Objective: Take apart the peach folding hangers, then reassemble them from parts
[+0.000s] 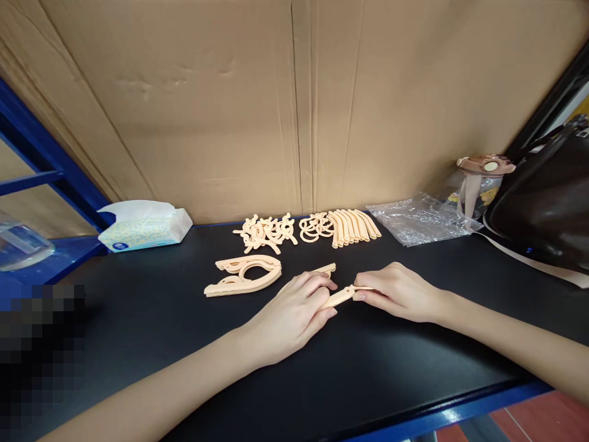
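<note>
Near the middle of the table, my left hand is wrapped around a peach plastic folding hanger, whose far arm shows beyond the fingers. My right hand pinches a thin peach piece at the hanger's right end, where a small round hole is visible. Most of that thin piece is hidden by the fingers. Left of my hands lie folded hangers, with a ring-shaped opening between their arms. Behind them sit a heap of hooks, several curved ring-like parts and a row of curved hanger arms.
A tissue pack stands at the back left. Toward the back right lie a clear plastic bag and a bottle with a brown lid and strap, beside a dark bag. Cardboard walls off the table's rear.
</note>
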The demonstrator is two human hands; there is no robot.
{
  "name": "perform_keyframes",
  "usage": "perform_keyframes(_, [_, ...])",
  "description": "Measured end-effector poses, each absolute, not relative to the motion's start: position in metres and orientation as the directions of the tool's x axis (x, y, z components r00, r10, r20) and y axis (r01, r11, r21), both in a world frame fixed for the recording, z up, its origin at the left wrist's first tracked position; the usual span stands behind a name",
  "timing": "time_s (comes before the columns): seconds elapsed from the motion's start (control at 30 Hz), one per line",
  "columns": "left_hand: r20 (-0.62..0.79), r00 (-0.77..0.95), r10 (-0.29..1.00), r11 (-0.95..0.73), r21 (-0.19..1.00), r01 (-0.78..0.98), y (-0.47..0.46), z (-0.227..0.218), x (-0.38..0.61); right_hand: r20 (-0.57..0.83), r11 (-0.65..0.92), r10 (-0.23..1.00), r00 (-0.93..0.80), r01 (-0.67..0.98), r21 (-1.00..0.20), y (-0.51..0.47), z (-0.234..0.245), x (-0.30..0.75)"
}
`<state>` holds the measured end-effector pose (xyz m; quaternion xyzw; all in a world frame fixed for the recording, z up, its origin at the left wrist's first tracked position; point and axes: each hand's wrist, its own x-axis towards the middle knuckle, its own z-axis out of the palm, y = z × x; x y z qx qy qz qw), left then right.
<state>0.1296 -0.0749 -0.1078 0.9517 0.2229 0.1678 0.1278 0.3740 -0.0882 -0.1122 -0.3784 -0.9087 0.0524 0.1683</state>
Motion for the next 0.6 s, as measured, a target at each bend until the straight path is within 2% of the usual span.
perform_keyframes(0.6, [0.282,0.847,0.45,-0.88,0.301,0.367,-0.0762,-0.108,0.1292,0.176,0.674,0.736,-0.654,0.683,-0.282,-0.092,-0.111,0.3692])
